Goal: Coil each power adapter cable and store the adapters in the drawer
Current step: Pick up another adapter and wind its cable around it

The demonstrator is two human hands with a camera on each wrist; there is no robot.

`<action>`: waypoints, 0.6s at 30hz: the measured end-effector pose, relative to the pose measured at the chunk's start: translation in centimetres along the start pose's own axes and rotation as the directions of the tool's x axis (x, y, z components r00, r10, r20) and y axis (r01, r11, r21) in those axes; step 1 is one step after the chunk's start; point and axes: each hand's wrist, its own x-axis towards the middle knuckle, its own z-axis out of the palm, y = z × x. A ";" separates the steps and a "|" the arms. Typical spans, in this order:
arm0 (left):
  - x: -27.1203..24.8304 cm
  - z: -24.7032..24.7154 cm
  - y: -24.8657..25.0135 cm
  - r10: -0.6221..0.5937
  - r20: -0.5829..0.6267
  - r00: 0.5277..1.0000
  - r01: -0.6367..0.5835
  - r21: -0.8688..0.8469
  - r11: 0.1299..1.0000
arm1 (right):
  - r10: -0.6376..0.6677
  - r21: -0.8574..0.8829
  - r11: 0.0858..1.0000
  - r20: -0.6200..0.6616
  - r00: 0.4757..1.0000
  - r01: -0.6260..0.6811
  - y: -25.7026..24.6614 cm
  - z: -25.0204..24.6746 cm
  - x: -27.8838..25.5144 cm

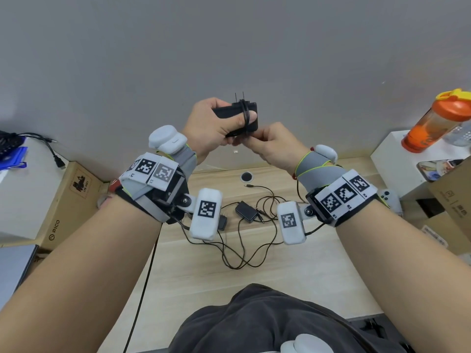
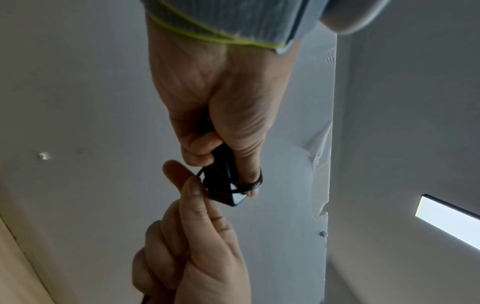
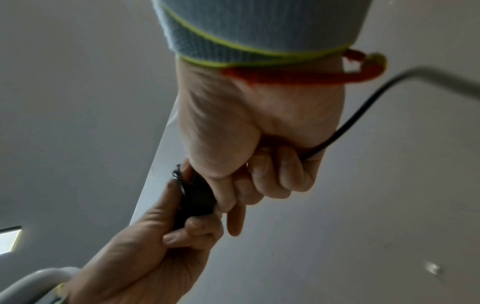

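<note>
Both hands are raised above the wooden desk (image 1: 318,276), holding a black power adapter (image 1: 251,118) with its prongs pointing up. My left hand (image 1: 229,121) grips its body, and a few turns of cable (image 1: 245,113) run around the adapter and over the thumb. My right hand (image 1: 244,141) pinches the cable just under the adapter. The left wrist view shows the adapter (image 2: 226,185) and the right fingers (image 2: 192,197) at the cable. In the right wrist view the cable (image 3: 345,127) trails out of my curled right hand (image 3: 233,195). A second adapter (image 1: 246,212) lies on the desk with loose cable (image 1: 244,261).
Another black adapter (image 1: 222,222) lies half hidden behind the left wrist device. An orange shaker bottle (image 1: 433,121) stands on a white cabinet (image 1: 387,159) at right. Cardboard boxes sit at left (image 1: 68,200) and right (image 1: 453,200). A cable grommet (image 1: 246,177) is at the desk's back edge. No drawer shows.
</note>
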 end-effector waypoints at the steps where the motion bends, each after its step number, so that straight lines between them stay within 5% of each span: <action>1: 0.2 -0.2 -0.2 -0.006 -0.021 1.000 0.007 0.010 1.000 | -0.009 -0.056 0.998 0.018 1.000 0.010 -0.3 -0.1 -0.1; 7: 0.9 -1.5 -1.2 -0.022 -0.062 0.998 0.033 0.185 0.982 | -0.056 -0.158 0.986 0.021 0.998 0.058 -2.2 -1.4 -0.4; 12: 0.7 -1.6 -1.5 -0.012 0.023 1.000 0.003 0.359 0.933 | -0.109 -0.103 0.990 -0.088 0.990 0.099 -2.6 -2.7 0.5; 18: -0.4 -0.8 -0.9 -0.023 0.170 0.985 -0.042 0.369 0.929 | -0.144 0.011 0.988 -0.235 0.961 0.151 -2.7 -4.0 1.0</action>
